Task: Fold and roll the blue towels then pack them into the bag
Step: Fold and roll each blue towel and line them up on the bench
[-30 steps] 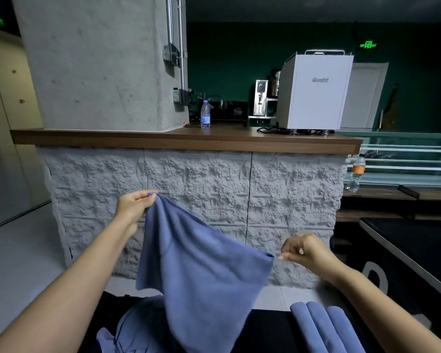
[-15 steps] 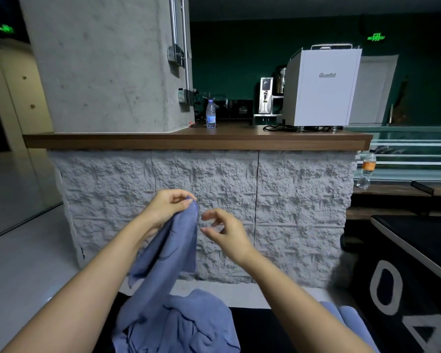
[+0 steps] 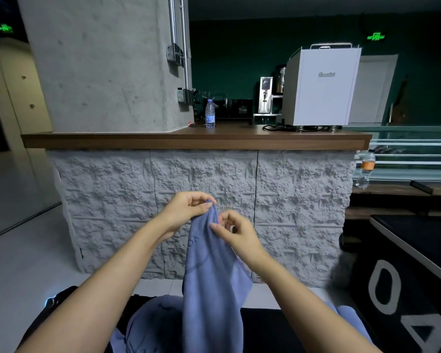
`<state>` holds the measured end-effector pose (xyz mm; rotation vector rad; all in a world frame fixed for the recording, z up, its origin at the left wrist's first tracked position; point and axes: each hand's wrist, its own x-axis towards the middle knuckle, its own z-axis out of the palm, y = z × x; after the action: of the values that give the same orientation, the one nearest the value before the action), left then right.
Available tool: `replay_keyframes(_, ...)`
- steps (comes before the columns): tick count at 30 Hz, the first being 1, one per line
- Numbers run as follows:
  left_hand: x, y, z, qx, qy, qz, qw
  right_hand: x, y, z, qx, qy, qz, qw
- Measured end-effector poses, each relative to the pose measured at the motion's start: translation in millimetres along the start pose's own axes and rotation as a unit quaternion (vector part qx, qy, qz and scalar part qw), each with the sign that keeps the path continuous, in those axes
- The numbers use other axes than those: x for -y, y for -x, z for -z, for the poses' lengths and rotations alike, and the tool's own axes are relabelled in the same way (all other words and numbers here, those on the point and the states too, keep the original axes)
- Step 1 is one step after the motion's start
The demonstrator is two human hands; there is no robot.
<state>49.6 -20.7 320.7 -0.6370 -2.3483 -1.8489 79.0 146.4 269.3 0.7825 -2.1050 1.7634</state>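
item: blue terry towel (image 3: 209,276), hanging lengthwise in the air before the person. its tail reaches down to a heap of further blue towels (image 3: 150,324) on the black surface (image 3: 265,329) below.

left hand (image 3: 186,212): thumb and fingers curled, pinching the towel's top corner.

right hand (image 3: 237,233): thumb and forefinger pinch the stitched hem just beside that corner; remaining fingers loosely curled.

step, as judged: sorting out corners ahead of the first fold; rolling and packing of this towel not yet begun.

next move, as judged: right hand slides along the hem to the far corner, then both hands spread the cloth square.

edges and room: grey rough stone counter front (image 3: 214,179) beyond the hands, apart from them. black table with white lettering (image 3: 405,253) to the right. pale blue rolled towel (image 3: 349,314) just beside the right forearm. open air to the left and above.

bag: cannot be identified in view.
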Motion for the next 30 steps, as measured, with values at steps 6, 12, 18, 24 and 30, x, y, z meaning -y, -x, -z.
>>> replay_keyframes(6, -13, -12, 7, -0.097, 0.007, -0.032, 0.995, -37, 42, 34, 0.114, 0.154, -0.016, 0.981)
replay_keyframes(12, 13, -13, 59, -0.244, 0.023, -0.02, 0.969, -72, 68, 101, 0.121, 0.403, 0.031, 0.907)
replay_keyframes(18, 54, 7, 94, -0.279, -0.031, 0.027, 0.959, -65, 53, 144, 0.071, 0.477, 0.092, 0.871)
replay_keyframes(24, 71, 27, 104, -0.271, -0.086, 0.042, 0.958, -42, 22, 138, -0.049, 0.342, -0.046, 0.937)
replay_keyframes(30, 62, 45, 103, -0.255, -0.096, 0.052, 0.961, -26, 8, 137, -0.03, 0.394, -0.086, 0.914)
